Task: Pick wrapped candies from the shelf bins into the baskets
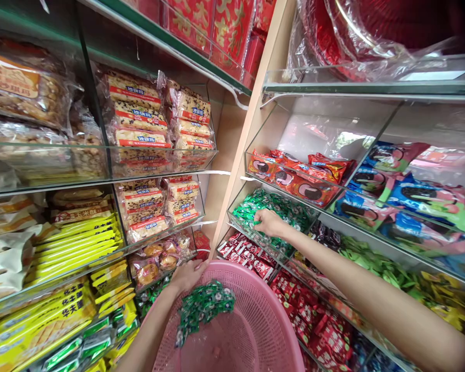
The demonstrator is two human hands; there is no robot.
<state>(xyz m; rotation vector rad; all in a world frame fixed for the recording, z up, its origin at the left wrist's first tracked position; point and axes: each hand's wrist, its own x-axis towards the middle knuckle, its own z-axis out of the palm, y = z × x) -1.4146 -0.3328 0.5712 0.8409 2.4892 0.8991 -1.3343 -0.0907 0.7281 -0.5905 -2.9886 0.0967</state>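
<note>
My left hand [189, 275] grips the far rim of a pink plastic basket [256, 330] held low in front of me. A heap of small green-wrapped candies [203, 306] lies inside the basket near that hand. My right hand [269, 222] reaches forward into a glass shelf bin full of the same green candies [282, 209], fingers curled down into the pile. Whether they hold any candies is hidden.
Glass shelves line both sides. On the right are red and blue cookie packets [306, 181], red chocolate bars [248, 253] and more green sweets [375, 263]. On the left are bagged rice cakes [139, 124] and yellow wafer packs [77, 237]. Red decorations [217, 26] hang above.
</note>
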